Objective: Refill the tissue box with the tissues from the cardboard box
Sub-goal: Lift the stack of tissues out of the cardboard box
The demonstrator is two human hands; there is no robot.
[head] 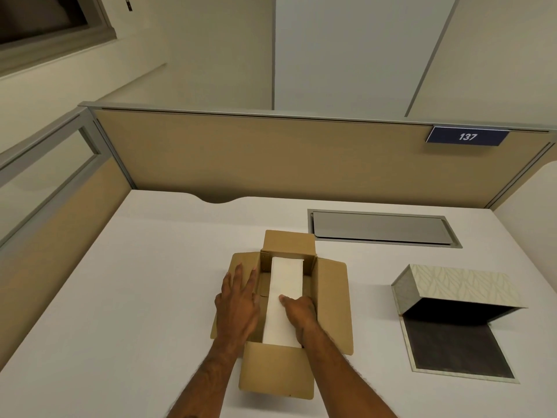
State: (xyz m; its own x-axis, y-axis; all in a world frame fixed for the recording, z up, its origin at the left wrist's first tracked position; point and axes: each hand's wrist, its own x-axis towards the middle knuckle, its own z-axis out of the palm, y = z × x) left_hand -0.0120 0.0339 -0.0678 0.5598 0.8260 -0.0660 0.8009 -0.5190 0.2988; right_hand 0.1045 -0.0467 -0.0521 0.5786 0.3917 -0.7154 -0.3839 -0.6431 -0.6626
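Hands: left hand (238, 300) lay flat, open, on cardboard box (331, 297) flap; right hand (298, 312) curled onto tissues (286, 279) inside.
Tissue box (452, 288): open, right of cardboard box.
Risk: I feared one-sided lift would fan the stack.

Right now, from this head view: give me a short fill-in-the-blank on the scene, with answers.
1. The white tissues lie inside the open ____ box.
2. The left hand rests flat on the box's ____ flap.
3. The patterned tissue box sits on the desk with its lid ____.
4. The blue sign on the partition reads ____.

Answers: cardboard; left; open; 137
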